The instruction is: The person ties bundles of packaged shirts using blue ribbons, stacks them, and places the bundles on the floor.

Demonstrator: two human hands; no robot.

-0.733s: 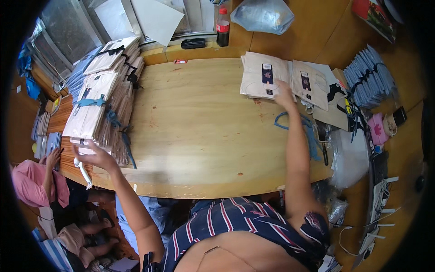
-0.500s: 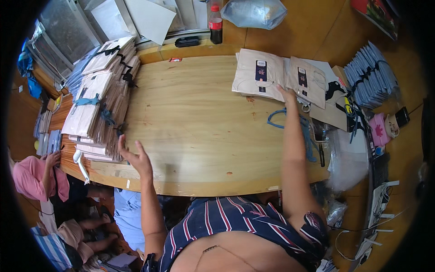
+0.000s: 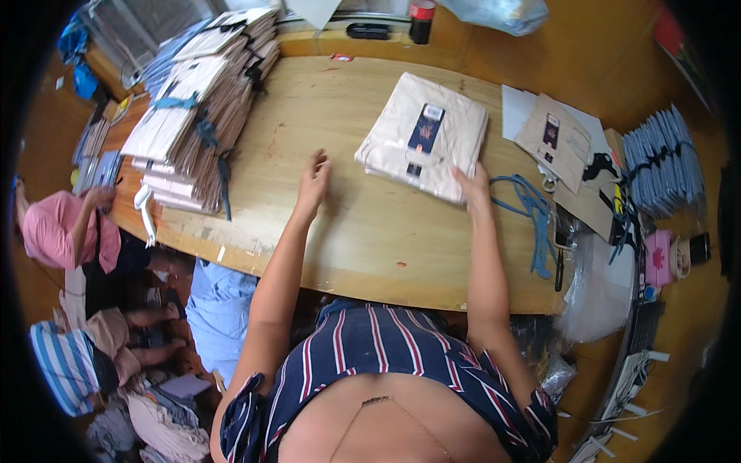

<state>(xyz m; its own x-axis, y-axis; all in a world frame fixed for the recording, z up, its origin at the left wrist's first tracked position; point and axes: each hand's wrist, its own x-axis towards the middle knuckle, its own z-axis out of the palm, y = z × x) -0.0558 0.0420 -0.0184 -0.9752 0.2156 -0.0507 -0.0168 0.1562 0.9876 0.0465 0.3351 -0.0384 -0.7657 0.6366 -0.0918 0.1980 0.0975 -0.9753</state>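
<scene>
- The left hand [image 3: 315, 181] is over the near-middle part of the bench [image 3: 355, 266], fingers apart and slightly curved, holding nothing. It stands clear of the goods, facing their left side; this pose appears suited to supporting that side.
- The right hand [image 3: 472, 187] grips the stack of cream garments [image 3: 397, 143] at its near right corner, thumb on top. The remaining fingers are largely hidden; presumably they support from the side or beneath, so that the layers stay together.
- The stack is at the bench's middle right, set askew, in clear glossy wrapping. Its dark label [image 3: 425, 127] faces up, which keeps it readable. Whether the stack is fully resting on the bench cannot be told.
- Loose blue cloth ties [image 3: 534, 212] lie just right of the right hand, within easy reach.
- Beyond them, a separate cream garment packet [image 3: 554, 143] lies label up, partly over a white sheet [image 3: 519, 112].
- At left, a tall garment pile [image 3: 181, 127] carries knotted teal strips [image 3: 174, 103], probably to stop slippage.
- At far right, a blue-grey bundle [image 3: 662, 174] is bound by a black tie, likely for the same reason.
</scene>
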